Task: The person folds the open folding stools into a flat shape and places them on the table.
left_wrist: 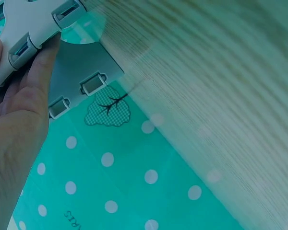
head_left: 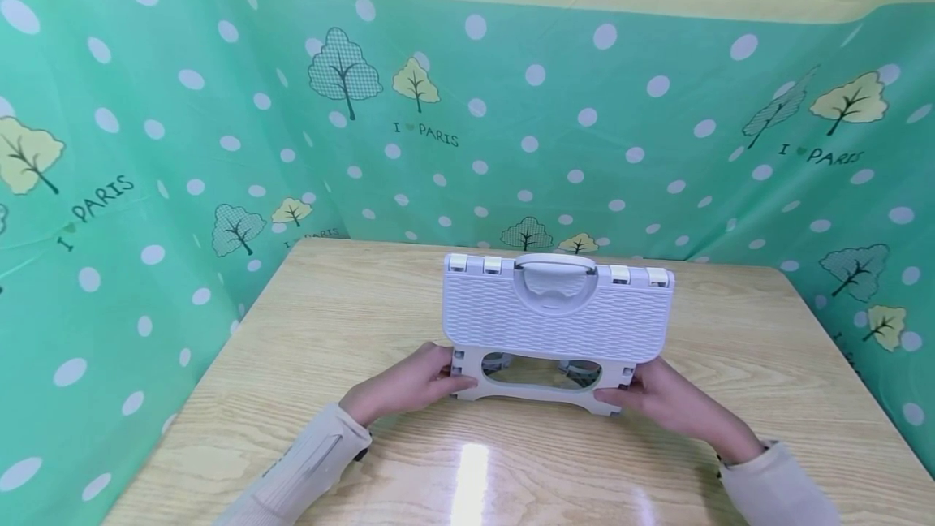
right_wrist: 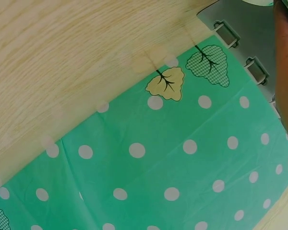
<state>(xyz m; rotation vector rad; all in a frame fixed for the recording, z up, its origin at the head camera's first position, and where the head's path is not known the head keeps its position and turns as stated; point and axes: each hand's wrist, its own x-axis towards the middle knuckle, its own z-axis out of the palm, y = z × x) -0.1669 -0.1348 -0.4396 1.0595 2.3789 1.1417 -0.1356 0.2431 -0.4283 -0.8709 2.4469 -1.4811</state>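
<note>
A pale lavender plastic folding step stool (head_left: pixel 482 307) stands partly unfolded on the wooden table, its woven-textured top panel tilted toward me. A carry handle (head_left: pixel 555 260) sits in the middle of its upper edge. My left hand (head_left: pixel 420 384) grips the left side of the lower leg panel, thumb across the front. On the opposite side, my right hand (head_left: pixel 661 396) holds the same panel, thumb also in front. The left wrist view shows the left fingers (left_wrist: pixel 41 72) wrapped behind the hinged edge. Most of the right hand (right_wrist: pixel 286 67) is cut off in its wrist view.
The wooden table (head_left: pixel 329 299) extends around the stool on all sides. A green curtain (head_left: pixel 438 209) with white dots and printed trees hangs behind it and at both sides. Light reflects off the near tabletop.
</note>
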